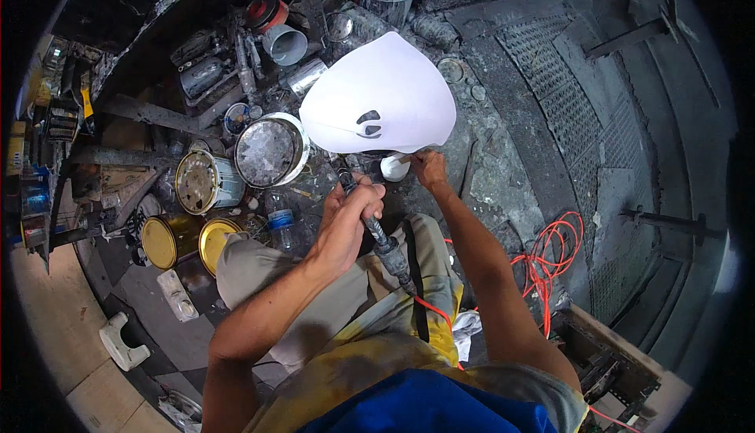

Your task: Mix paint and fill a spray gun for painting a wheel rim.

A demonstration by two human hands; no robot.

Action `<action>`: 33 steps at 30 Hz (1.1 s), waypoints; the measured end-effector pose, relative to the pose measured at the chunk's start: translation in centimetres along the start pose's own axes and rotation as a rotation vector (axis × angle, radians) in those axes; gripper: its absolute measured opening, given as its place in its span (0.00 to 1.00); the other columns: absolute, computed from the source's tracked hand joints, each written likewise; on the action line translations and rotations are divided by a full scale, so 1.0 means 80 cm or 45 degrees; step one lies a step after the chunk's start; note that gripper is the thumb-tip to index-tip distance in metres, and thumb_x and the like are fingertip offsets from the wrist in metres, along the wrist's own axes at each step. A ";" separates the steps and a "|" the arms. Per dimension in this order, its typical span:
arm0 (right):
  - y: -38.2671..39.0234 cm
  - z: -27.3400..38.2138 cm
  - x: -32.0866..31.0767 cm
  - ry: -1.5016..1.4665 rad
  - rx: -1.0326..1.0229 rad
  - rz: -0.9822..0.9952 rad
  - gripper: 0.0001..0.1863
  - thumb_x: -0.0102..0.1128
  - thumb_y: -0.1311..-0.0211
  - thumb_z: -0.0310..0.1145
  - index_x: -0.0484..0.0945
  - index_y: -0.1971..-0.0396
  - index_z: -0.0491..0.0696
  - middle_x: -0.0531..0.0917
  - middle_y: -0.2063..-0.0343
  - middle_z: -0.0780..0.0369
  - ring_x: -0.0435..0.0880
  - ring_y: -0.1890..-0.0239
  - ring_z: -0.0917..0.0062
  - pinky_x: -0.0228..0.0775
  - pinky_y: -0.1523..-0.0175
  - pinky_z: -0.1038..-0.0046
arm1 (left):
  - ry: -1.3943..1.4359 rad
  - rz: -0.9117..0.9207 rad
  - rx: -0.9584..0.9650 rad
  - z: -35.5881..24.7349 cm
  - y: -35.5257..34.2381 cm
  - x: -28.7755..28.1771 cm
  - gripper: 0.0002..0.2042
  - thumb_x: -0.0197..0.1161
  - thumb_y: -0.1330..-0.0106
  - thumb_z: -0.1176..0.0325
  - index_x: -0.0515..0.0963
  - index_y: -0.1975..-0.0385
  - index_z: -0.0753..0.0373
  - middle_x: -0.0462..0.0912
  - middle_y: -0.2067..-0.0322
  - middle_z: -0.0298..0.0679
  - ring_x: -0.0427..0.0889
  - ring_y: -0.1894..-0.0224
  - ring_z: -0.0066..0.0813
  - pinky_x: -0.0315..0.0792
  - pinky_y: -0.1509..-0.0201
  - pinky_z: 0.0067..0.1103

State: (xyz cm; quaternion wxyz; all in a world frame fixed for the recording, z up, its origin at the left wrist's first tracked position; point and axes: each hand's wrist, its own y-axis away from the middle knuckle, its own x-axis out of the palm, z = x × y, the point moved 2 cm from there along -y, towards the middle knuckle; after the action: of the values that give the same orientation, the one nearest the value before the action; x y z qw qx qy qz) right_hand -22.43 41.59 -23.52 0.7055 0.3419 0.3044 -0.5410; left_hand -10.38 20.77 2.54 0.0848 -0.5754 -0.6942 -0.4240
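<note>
My left hand (354, 217) is closed round a dark, paint-crusted spray gun (383, 246), with an orange hose (432, 307) joined to its lower end. In front of me is a smooth white curved panel (385, 79) with a small dark cutout near its lower edge. My right hand (429, 169) is closed at that lower edge, its fingertips partly hidden under the panel. Just left of those fingers, below the panel, sits a small white cup-like thing (395, 168). What supports the panel underneath is hidden.
Paint-stained buckets (271, 150) and yellow-lidded tins (160, 243) crowd the left. A plastic bottle (283, 228) stands by my left knee. Coiled orange hose (550, 256) lies on the right. A white stool (122, 342) is at lower left, a metal frame (609, 354) at lower right.
</note>
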 end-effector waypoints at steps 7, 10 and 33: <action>-0.006 -0.012 0.008 -0.122 -0.099 -0.020 0.09 0.64 0.39 0.36 0.88 0.66 0.48 0.84 0.72 0.49 0.85 0.66 0.52 0.77 0.58 0.57 | -0.011 -0.008 -0.019 -0.003 0.001 0.006 0.09 0.65 0.37 0.72 0.70 0.65 0.57 0.66 0.77 0.27 0.66 0.72 0.18 0.63 0.61 0.23; 0.003 0.000 -0.003 -0.066 -0.100 -0.043 0.09 0.65 0.40 0.36 0.88 0.67 0.47 0.84 0.72 0.49 0.84 0.67 0.52 0.76 0.59 0.56 | -0.018 -0.006 0.008 -0.002 0.001 0.004 0.09 0.65 0.37 0.72 0.69 0.65 0.57 0.65 0.77 0.27 0.66 0.72 0.18 0.63 0.61 0.23; 0.000 0.015 0.014 -0.081 -0.335 -0.223 0.08 0.66 0.41 0.34 0.85 0.68 0.45 0.84 0.68 0.51 0.84 0.64 0.51 0.76 0.57 0.53 | -0.059 0.005 -0.016 0.005 -0.003 0.000 0.06 0.61 0.35 0.70 0.69 0.64 0.58 0.64 0.75 0.28 0.65 0.69 0.21 0.64 0.57 0.25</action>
State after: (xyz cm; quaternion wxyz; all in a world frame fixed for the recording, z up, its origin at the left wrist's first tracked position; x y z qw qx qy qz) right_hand -22.13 40.00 -23.76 0.7035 0.2015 0.3788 -0.5666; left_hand -10.43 21.02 2.17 0.0659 -0.5869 -0.6922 -0.4148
